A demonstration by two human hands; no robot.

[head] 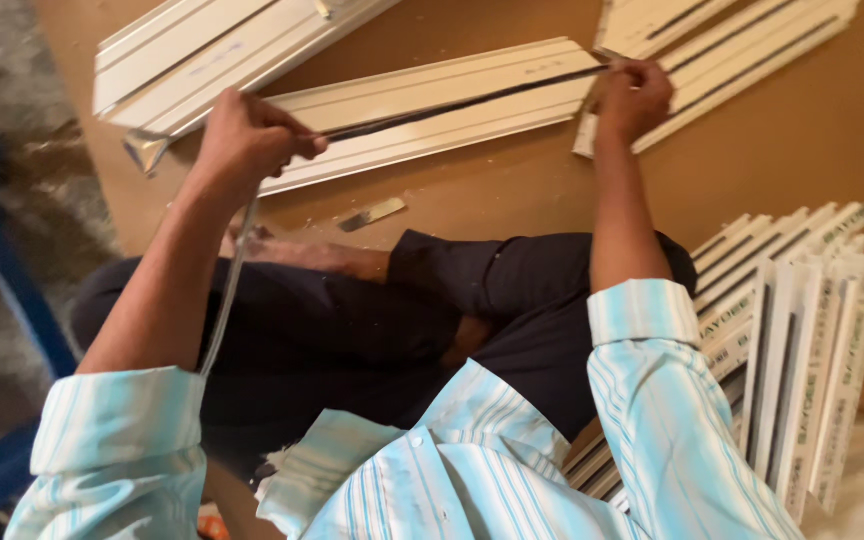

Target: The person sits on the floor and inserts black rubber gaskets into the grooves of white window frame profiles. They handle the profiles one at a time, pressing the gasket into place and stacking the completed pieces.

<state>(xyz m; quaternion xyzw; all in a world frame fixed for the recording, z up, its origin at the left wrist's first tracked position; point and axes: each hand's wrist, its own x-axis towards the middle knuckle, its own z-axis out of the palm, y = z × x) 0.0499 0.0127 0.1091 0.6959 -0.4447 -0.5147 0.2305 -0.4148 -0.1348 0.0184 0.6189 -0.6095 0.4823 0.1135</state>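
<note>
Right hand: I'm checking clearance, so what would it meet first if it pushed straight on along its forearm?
The right hand would probably meet the stacked cream profiles just beyond it; depth is unclear.

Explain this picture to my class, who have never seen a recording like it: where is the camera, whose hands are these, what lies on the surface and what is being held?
There is no machine here. One camera sits on a person's head and looks down, so you see that person's own striped sleeves, dark-trousered lap and two bare hands. The left hand is closed around a thin dark strip that runs along a groove of a long cream profile; a pale length of it hangs down from that hand. The right hand pinches the strip at the profile's far end. The profile lies on a brown board. More cream profiles lie above it, a stack of profiles stands at the person's right, and a small metal piece lies near the knees.
</note>
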